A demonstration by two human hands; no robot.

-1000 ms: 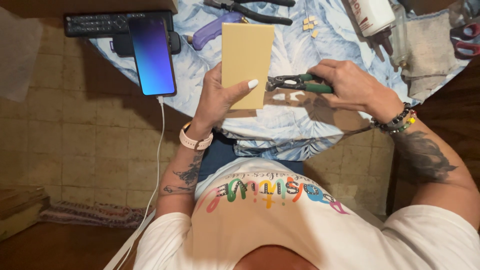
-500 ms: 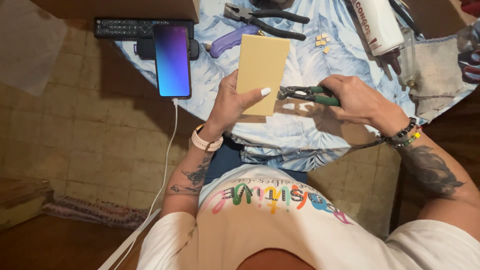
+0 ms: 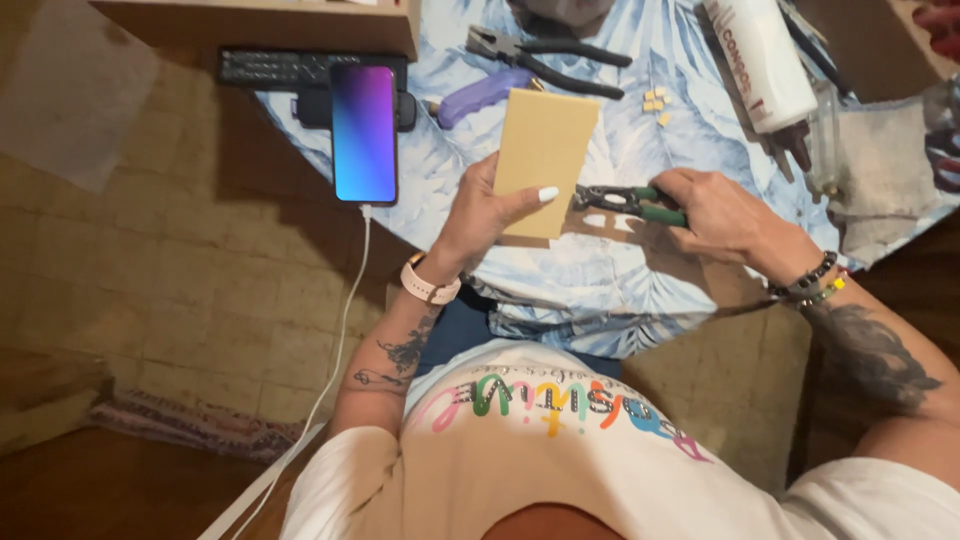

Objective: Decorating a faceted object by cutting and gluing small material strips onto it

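While a tan rectangular tile [image 3: 545, 160] is gripped upright over the table edge, it is held by the left hand [image 3: 490, 215], fingers closed round its lower left side and thumb pressed across the lower front face. Green-handled nippers [image 3: 630, 203] are held in the right hand [image 3: 725, 220], fingers wrapped shut on the handles; the dark head is pointed left, right at the tile's lower right edge. Whether the nipper head is touching the tile cannot be told. A pale watch strap is seen on the left wrist, beaded bracelets on the right wrist, tattoos on both forearms.

A blue-and-white leaf-patterned cloth [image 3: 600, 290] is spread over the table. Beyond the tile, a purple-handled tool [image 3: 485, 95] is laid just beside black pliers [image 3: 545, 58]. A few small yellowish square pieces [image 3: 655, 102] are scattered to the right of the pliers, apart from the tile. A white bottle [image 3: 765, 60] is lying tilted at upper right, with a grey rag [image 3: 885, 165] near it at the far right.

At upper left, a phone [image 3: 364, 132] with a lit blue-to-purple screen is propped on a dark stand, and a white cable [image 3: 340, 330] is plugged into its lower end and hangs down toward the floor. A black remote control [image 3: 275, 68] is lying behind the phone, beside a cardboard box [image 3: 270, 18]. Beige tiled floor is seen below at left.
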